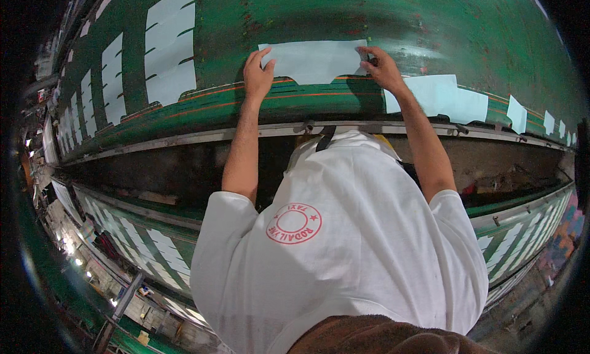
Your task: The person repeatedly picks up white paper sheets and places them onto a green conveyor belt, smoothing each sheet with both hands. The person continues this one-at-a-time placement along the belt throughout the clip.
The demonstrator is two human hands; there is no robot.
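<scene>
Over the counter (pixel 295 13), a sheet (pixel 319 59) spans between left hand (pixel 258 74) and right hand (pixel 384 68); other sheets (pixel 171 53) lie left, further pieces (pixel 464 102) right.

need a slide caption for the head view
Left hand and right hand at opposite ends of a pale flat piece, green table beneath.

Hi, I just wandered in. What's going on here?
A person in a white T-shirt is at a long green table, with both hands on a pale, flat cut piece. The left hand is at its left end and the right hand at its right end. Columns of other pale pieces lie to the left, and another pale piece lies by the right forearm. I can't tell how firmly the piece is gripped.
</scene>
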